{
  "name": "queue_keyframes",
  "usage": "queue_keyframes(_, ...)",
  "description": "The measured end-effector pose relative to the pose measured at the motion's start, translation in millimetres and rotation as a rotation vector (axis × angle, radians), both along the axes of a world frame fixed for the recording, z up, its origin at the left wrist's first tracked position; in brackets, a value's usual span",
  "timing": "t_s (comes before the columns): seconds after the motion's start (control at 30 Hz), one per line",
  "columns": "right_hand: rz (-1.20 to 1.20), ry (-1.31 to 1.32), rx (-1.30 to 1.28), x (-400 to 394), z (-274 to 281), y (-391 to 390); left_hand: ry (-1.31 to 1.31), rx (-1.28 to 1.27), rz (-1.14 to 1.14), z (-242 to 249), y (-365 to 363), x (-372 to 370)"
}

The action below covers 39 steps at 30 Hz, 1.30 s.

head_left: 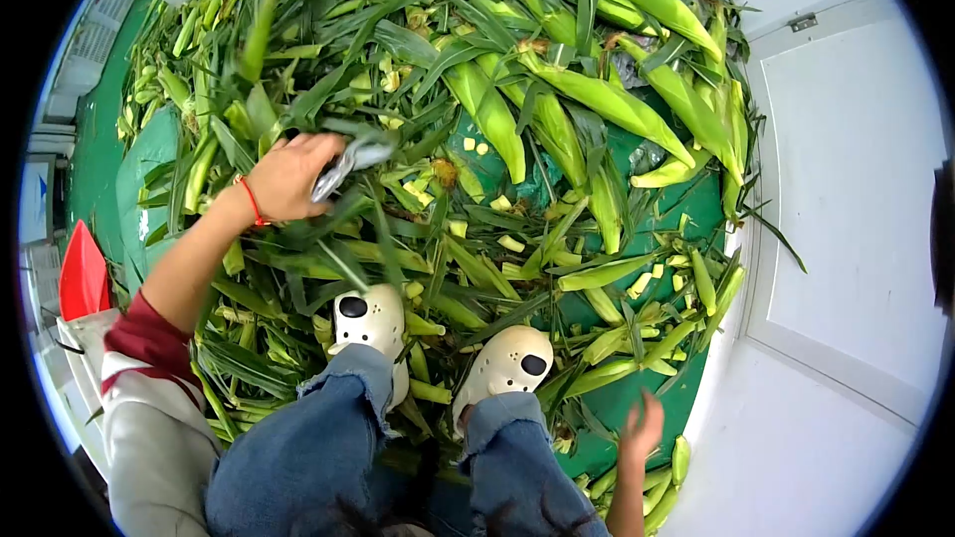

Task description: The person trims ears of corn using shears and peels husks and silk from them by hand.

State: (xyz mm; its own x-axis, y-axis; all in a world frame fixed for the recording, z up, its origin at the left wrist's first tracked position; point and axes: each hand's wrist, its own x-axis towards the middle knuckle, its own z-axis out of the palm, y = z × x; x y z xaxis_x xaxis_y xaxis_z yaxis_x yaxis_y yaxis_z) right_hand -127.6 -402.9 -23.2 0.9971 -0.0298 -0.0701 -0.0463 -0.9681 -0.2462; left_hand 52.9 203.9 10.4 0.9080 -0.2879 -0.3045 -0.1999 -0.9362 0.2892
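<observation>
My left hand (296,177), with a red cord at the wrist, is closed on a silvery, motion-blurred object (360,157); I cannot tell its kind. Around and below that hand lie loose corn leaves and husks (249,353). Low on the right, my right hand (642,430) hangs with its fingers apart and holds nothing. Close beneath it are green ears of corn (659,487) at the bottom edge. Larger ears in their husks (607,104) are heaped ahead, at the upper right.
My feet in white clogs (505,363) stand among the leaves. Cut yellowish stalk pieces (639,285) are scattered over the green floor (637,418). A white panelled wall (846,189) runs along the right. A red scoop-like object (85,273) stands at the left.
</observation>
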Motion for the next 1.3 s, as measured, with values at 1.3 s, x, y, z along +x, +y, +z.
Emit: queue_keyframes(1.3,0.242,0.007,0.773,105.5,68.6,223.4,0.601,-1.609,0.773,-8.1,-193.0,-48.7)
